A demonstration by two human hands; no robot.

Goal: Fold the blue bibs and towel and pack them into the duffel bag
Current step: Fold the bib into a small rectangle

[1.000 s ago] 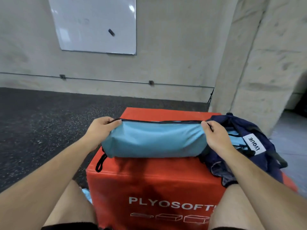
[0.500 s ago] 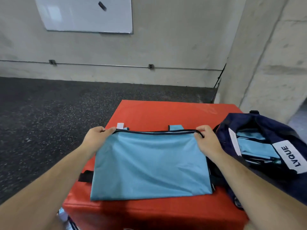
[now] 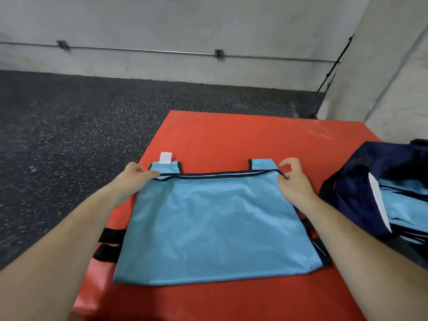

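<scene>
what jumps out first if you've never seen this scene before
A light blue bib lies flat in the middle of a bright red padded box, with the left hand and right hand pinching its far corners. At the right edge, an open navy duffel bag already holds more blue fabric.

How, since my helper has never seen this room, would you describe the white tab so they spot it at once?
Find the red box on the floor; a light blue bib lies flat on it, with two short straps poking out of its far edge. The white tab sticks out of the left strap, by the left hand; the right strap has none.
</scene>
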